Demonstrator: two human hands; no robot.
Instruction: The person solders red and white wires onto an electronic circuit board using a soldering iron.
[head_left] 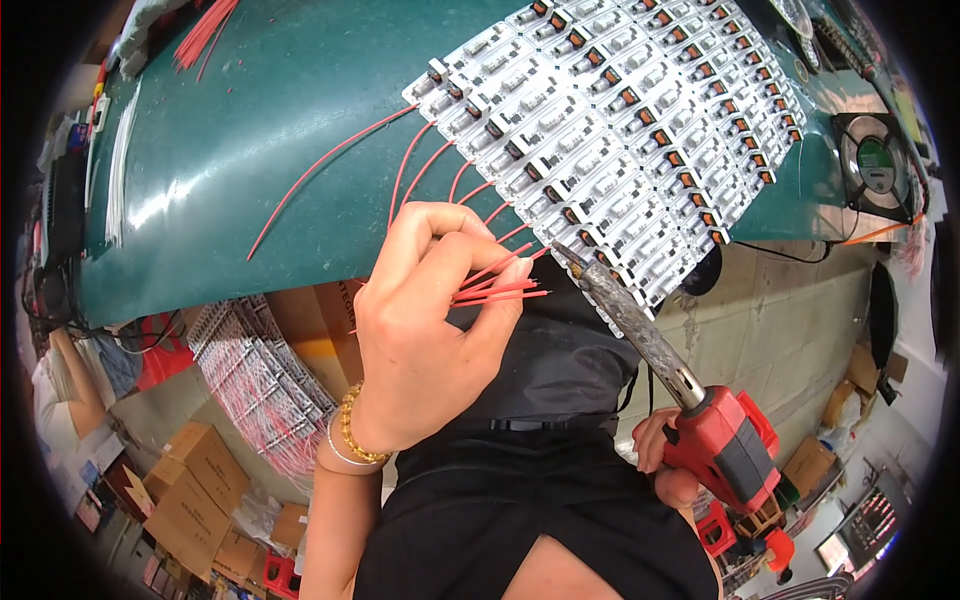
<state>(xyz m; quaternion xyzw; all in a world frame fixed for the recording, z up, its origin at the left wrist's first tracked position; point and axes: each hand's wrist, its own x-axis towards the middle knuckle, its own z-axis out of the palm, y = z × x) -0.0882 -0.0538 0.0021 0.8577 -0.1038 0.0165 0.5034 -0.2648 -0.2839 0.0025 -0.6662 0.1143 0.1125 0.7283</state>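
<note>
Several thin red wires (497, 285) with bare ends stick out to the right from the left hand (425, 330), bunched together and pointing toward the near edge of the white component array (610, 130). They are short, straight and uniform in colour, held as a loose fan between thumb and fingertips. More red wires of the same kind already run from the array's near edge across the dark green desk (250, 150), one long strand (325, 160) curving far out to the left and several shorter ones lying beside it.

The array is a sheet of many small white rectangular parts in rows, each with an orange and black end, lying tilted on the desk.

The left hand is raised in front of the desk edge, back toward the camera, its fingers (440, 235) curled and clamped together on the wire bunch; a beaded bracelet sits at the wrist.

The right hand (665, 460) is lower, near the person's dark apron, its fingers wrapped shut around the red grip of a soldering gun (700, 420). The gun's scorched grey barrel slants up and to the left, and its tip (565, 252) sits just beside the wire ends at the array's edge.
</note>
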